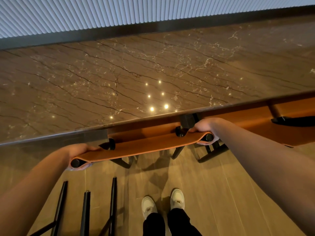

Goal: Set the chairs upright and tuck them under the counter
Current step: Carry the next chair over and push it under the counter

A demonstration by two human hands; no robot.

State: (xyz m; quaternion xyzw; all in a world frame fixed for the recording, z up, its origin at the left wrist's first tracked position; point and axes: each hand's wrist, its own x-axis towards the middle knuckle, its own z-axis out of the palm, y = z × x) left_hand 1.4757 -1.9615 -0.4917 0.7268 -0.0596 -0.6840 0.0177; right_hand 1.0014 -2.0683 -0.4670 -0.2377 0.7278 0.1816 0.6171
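Note:
An upright chair (pixel 144 147) with an orange leather backrest and black frame stands at the edge of the brown marble counter (pixel 119 74), its seat partly under the counter top. My left hand (pixel 80 155) grips the left end of the backrest around its black post. My right hand (pixel 204 128) grips the right end the same way. A second orange chair (pixel 265 123) is tucked under the counter to the right. Black legs of another chair (pixel 87 210) stick up from the floor at the lower left; its seat is out of view.
My feet in white shoes (pixel 163 203) stand on the wooden floor just behind the held chair. A ribbed white wall panel (pixel 102 12) runs along the far side of the counter. The upturned chair legs are close to my left leg.

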